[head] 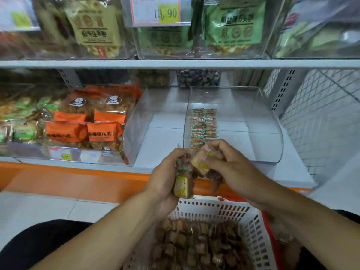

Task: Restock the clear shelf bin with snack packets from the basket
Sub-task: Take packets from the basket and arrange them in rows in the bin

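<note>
Above the white basket [253,227], both my hands hold small snack packets. My left hand [165,176] grips a stack of packets [183,184] with yellow and pink labels. My right hand [228,162] pinches another bunch of packets [200,162] beside them. Just beyond my hands stands the clear shelf bin [268,133], with two neat rows of the same packets [203,127] along its left side. The basket is full of several loose brown packets [196,244].
To the left, another clear bin [136,121] holds orange snack bags [85,123] and green-wrapped items. A shelf above carries larger bagged snacks and a price tag [155,11]. A white wire grid [321,117] closes the right side. An orange base strip [78,182] runs below the shelf.
</note>
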`<state>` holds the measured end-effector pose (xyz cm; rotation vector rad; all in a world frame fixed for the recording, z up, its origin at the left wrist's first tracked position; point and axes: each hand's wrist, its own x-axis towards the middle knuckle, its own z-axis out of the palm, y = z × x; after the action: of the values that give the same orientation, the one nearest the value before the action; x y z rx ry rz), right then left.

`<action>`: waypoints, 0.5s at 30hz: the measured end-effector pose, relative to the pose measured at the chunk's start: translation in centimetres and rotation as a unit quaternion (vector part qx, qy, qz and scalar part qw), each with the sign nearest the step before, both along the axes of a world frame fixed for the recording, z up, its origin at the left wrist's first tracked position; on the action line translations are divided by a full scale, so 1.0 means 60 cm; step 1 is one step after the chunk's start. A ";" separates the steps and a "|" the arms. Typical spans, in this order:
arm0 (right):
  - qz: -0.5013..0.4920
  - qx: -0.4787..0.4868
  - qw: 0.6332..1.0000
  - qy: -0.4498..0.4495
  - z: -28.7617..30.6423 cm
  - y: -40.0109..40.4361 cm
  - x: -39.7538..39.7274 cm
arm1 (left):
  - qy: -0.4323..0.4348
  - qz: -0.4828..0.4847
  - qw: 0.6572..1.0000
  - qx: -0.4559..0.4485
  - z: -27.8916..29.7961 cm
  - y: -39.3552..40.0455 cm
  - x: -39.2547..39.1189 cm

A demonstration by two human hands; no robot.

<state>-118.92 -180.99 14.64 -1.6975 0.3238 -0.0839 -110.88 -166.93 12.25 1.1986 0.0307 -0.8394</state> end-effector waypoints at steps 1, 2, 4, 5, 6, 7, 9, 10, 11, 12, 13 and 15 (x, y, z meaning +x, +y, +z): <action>-0.020 0.030 0.999 -0.009 0.003 -0.002 0.004 | 0.002 0.004 1.000 0.001 0.000 -0.003 0.003; -0.037 0.043 0.998 -0.022 0.004 -0.004 0.007 | 0.004 0.002 1.000 0.000 -0.002 -0.007 0.004; -0.067 0.036 0.995 -0.059 0.000 -0.008 0.012 | 0.007 -0.016 1.000 -0.010 -0.005 -0.013 0.001; -0.077 0.028 0.993 -0.080 -0.002 -0.009 0.014 | 0.006 -0.027 0.999 -0.018 -0.005 -0.016 -0.001; -0.084 0.025 0.991 -0.101 -0.004 -0.008 0.017 | 0.006 -0.036 0.999 -0.029 -0.005 -0.019 -0.003; -0.086 0.029 0.989 -0.119 -0.005 -0.005 0.019 | 0.007 -0.043 0.998 -0.039 -0.001 -0.022 -0.005; -0.087 0.017 0.986 -0.141 -0.011 0.000 0.024 | 0.014 -0.054 0.997 -0.055 0.002 -0.027 -0.007; -0.089 0.001 0.985 -0.147 -0.015 0.003 0.026 | 0.016 -0.058 0.996 -0.062 0.003 -0.028 -0.008; -0.095 -0.015 0.983 -0.154 -0.018 0.005 0.028 | 0.015 -0.061 0.996 -0.068 0.004 -0.030 -0.008; -0.103 -0.028 0.981 -0.163 -0.021 0.008 0.030 | 0.011 -0.066 0.995 -0.073 0.004 -0.031 -0.009; -0.110 -0.035 0.978 -0.173 -0.023 0.010 0.030 | 0.005 -0.071 0.995 -0.075 0.005 -0.033 -0.011; -0.122 -0.039 0.975 -0.180 -0.028 0.013 0.030 | -0.013 -0.078 0.993 -0.087 0.007 -0.036 -0.017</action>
<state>-117.09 -180.20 12.99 -1.6744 0.2567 -0.5859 -111.87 -169.07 12.69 1.0575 -0.1560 -0.9437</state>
